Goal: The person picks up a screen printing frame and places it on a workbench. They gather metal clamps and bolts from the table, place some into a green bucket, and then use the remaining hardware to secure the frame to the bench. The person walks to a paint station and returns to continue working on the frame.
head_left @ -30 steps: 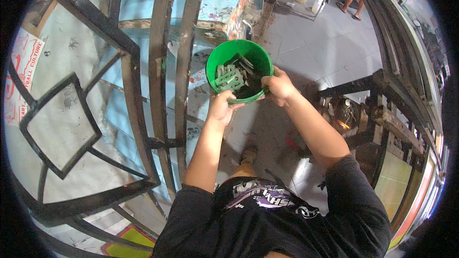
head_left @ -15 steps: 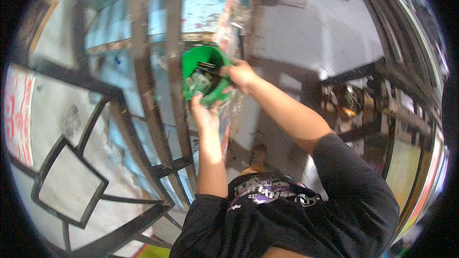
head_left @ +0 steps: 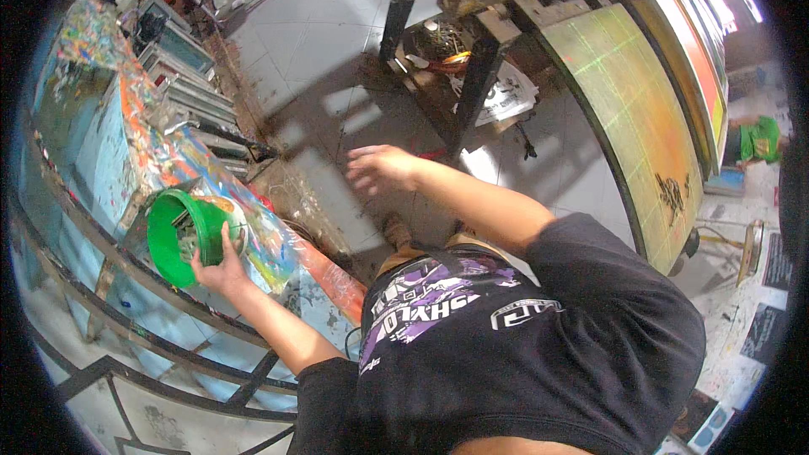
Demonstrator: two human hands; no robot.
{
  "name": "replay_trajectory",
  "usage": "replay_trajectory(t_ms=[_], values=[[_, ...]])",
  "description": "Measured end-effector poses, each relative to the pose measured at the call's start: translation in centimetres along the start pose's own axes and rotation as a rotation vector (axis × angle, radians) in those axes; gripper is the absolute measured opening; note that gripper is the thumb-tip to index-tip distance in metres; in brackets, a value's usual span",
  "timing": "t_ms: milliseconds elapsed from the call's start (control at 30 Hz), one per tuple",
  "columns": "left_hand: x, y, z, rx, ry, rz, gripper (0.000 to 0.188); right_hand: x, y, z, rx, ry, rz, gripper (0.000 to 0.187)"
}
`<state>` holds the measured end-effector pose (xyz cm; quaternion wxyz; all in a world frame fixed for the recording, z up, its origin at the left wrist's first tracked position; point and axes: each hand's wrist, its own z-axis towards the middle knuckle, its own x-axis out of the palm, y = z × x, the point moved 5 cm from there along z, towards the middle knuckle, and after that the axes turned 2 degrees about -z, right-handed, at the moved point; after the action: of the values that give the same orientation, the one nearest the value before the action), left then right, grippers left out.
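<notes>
On the left, a green bucket (head_left: pixel 167 254) is tilted with its mouth toward the left, beside a paint-smeared ledge. My left hand (head_left: pixel 221 270) grips its near side, thumb up along the wall. Greyish and whitish small things show inside the bucket; their kind I cannot make out. Held out over the grey tiled floor, my right hand (head_left: pixel 383 168) is empty, its fingers stretched and slightly blurred. It is apart from the bucket.
Dark metal bars (head_left: pixel 135 295) curve past the bucket on the left. Several framed screens (head_left: pixel 190 88) lean beyond the ledge (head_left: pixel 257 240). A dark wooden rack (head_left: pixel 480 59) stands ahead, with a large yellowish framed panel (head_left: pixel 632 118) at right. Papers (head_left: pixel 501 97) lie beneath the rack.
My view has swung right. My right hand has let go of the bucket and moved away; the left hand alone now holds it, lower and farther left in view.
</notes>
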<state>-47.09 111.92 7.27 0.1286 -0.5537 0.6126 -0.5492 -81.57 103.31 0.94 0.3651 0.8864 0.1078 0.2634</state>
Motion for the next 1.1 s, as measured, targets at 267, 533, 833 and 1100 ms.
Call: replay_trajectory(t_ms=[267,533,833,1100], values=[[-2.4,-2.6,2.0,-0.183,-0.035,-0.348,0.068,-12.4,-2.4,-10.7,-0.028,-0.346,0.200,0.050],[-1.5,-1.4,0.4,0.082,-0.037,-0.212,0.066,-16.8,-4.4,-12.7,-0.055,-0.455,0.325,0.048],[6.2,16.1,-6.3,-0.312,0.323,0.212,0.057,-18.4,-3.0,-15.3,-0.331,-0.788,0.245,0.023],[17.7,26.0,-22.8,-0.361,0.898,0.704,0.031,-15.3,-0.7,-30.7,-0.556,-0.925,0.050,0.021]])
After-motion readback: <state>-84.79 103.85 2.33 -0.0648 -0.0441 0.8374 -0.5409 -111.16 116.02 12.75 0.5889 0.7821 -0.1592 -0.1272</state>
